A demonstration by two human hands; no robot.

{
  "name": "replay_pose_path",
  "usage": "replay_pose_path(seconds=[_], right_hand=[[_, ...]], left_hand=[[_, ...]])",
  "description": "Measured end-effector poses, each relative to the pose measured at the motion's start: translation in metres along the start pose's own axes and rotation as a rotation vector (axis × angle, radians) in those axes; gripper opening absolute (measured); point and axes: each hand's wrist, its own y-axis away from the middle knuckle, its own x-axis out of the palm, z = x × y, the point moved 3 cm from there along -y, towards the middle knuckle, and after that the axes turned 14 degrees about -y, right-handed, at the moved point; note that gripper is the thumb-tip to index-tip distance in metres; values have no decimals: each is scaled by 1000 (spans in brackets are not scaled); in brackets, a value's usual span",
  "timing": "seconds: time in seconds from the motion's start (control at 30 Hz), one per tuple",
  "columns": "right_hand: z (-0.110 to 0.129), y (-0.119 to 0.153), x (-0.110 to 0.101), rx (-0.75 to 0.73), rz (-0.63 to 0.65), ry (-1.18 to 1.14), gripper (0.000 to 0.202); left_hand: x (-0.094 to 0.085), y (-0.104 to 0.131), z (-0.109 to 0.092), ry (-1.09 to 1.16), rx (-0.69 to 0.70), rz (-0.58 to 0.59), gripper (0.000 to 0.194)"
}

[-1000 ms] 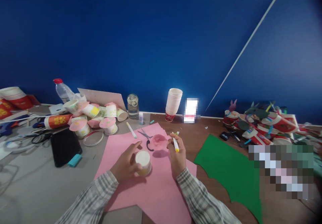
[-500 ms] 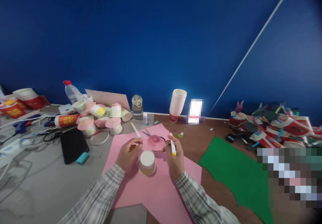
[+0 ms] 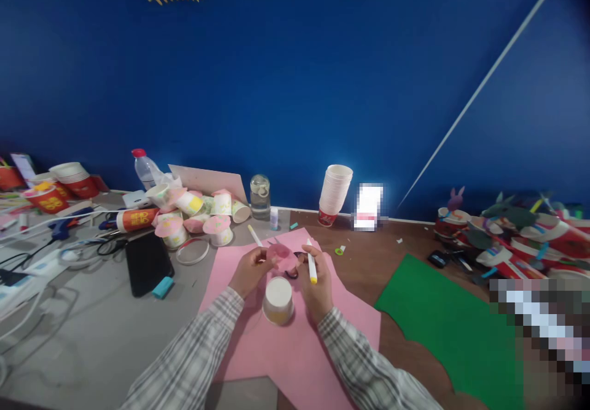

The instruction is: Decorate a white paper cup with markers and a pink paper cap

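My left hand [image 3: 251,270] pinches the left edge of a round pink paper piece [image 3: 281,256], lifted and tilted above the sheet. In my right hand [image 3: 318,290] is a white marker with a yellow end [image 3: 312,267]; the fingertips of this hand are close to the disc's right edge, and I cannot tell whether they touch it. Between my hands an upside-down white paper cup [image 3: 278,296] stands on a large pink paper sheet [image 3: 271,354]. Dark scissor handles [image 3: 292,273] show partly behind the disc. A second white marker [image 3: 254,236] lies beyond my left hand.
Cups with pink brims [image 3: 217,228] are heaped at the back left, near a glass jar [image 3: 260,198] and a black phone-like slab [image 3: 148,264]. Stacked paper cups [image 3: 335,192] stand at the back. Green paper [image 3: 442,330] and a pile of red cup crafts [image 3: 520,238] lie right.
My left hand has moved to the pink disc and taken hold of its edge; the disc is now raised and tilted. My right hand keeps the marker. The view has shifted slightly left.
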Motion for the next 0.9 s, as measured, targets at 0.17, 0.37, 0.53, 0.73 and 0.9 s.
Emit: replay_pose_path(seconds=[0.17, 0.37, 0.53, 0.73, 0.9], right_hand=[[-2, -1, 6, -1, 48, 36, 25], [-4, 0, 9, -4, 80, 63, 25], [-5, 5, 12, -17, 108, 89, 26], [-7, 5, 8, -46, 118, 115, 26], [-4, -3, 2, -68, 105, 146, 33]], left_hand=[[1, -2, 8, -8, -37, -32, 24], [1, -3, 14, -7, -44, -68, 22], [3, -3, 18, 3, -32, -125, 20], [2, -2, 16, 15, 9, -121, 24], [3, 1, 11, 18, 18, -92, 24]])
